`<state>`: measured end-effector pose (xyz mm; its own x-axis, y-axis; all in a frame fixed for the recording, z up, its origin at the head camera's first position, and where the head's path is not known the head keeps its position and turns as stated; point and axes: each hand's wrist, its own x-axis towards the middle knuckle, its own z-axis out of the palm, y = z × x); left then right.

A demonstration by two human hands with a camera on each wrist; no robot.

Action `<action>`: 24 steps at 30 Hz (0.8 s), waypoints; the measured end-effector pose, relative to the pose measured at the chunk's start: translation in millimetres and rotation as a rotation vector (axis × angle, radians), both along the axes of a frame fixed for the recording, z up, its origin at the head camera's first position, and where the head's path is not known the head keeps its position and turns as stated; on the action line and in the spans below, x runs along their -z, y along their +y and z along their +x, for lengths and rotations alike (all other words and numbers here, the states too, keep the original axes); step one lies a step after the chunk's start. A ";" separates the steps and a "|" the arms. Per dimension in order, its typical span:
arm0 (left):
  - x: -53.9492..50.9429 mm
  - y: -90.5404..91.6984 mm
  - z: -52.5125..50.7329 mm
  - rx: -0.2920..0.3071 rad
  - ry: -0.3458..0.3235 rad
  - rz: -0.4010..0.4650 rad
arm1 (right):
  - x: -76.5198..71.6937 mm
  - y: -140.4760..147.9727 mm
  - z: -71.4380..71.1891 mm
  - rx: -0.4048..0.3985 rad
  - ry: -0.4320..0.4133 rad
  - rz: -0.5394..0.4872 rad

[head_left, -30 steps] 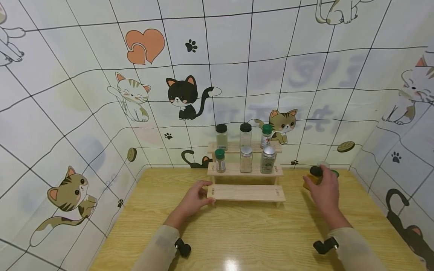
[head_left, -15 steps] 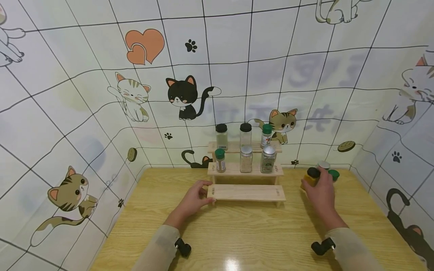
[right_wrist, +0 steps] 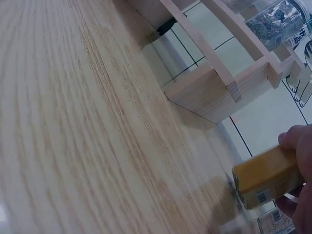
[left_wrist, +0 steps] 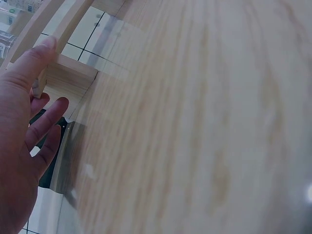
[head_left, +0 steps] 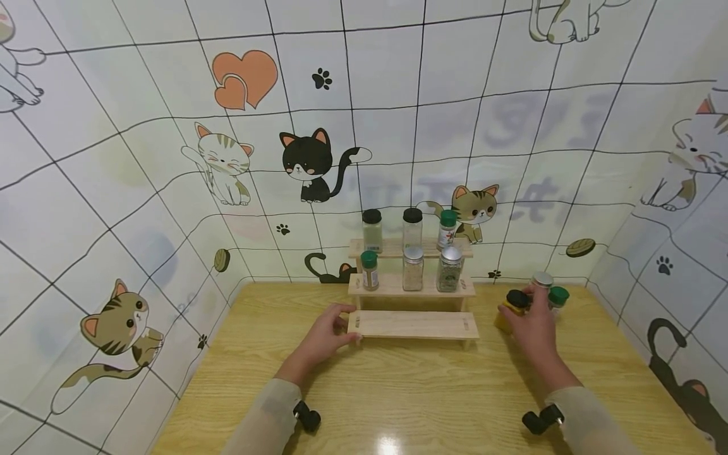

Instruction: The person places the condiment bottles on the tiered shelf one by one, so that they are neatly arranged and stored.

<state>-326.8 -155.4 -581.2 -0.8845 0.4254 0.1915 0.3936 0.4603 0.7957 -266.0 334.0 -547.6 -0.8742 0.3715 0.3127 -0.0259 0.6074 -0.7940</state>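
One yellow jar (right_wrist: pixel 265 173), black lid, sits in the grasp of the right hand (head_left: pixel 533 327), thumb and fingers round it; cannot tell if its base touches the table (head_left: pixel 432 392). Jar is at 3 o'clock of the wooden rack's (head_left: pixel 392 284) bottom shelf (head_left: pixel 412 323), apart from it. Just beyond the right hand: silver-lidded jar (head_left: pixel 543 280) at 12, green-lidded jar (head_left: pixel 558 297) between 1 and 2. Left hand (head_left: pixel 325 337) is at 9 o'clock of the rack, pinching the bottom shelf's end, thumb at the front edge. Middle tier, from 9 to 3: small green-capped bottle (head_left: pixel 370 276), pale silver-topped shaker (head_left: pixel 412 273), darker silver-topped shaker (head_left: pixel 449 274). Top tier, same order: black-capped bottle with greenish contents (head_left: pixel 372 236), paler black-capped bottle (head_left: pixel 412 234), green-capped bottle with white label (head_left: pixel 446 236). Cat-print wall (head_left: pixel 381 69) at 12; black-and-white cat print (head_left: pixel 307 163) about 11. Beige sleeves (head_left: pixel 261 420) enter from 5 and 7.
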 end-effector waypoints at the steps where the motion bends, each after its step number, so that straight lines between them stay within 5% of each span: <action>1: 0.0 0.2 0.0 -0.003 -0.004 -0.004 | -0.3 0.1 1.4 -0.009 0.007 0.003; 15: 0.5 0.0 0.3 0.000 -0.002 0.006 | -31.1 -21.4 21.0 -0.121 0.122 0.043; 24: 0.4 1.0 1.7 -0.003 0.004 0.025 | -53.6 -50.1 29.4 -0.223 0.124 0.051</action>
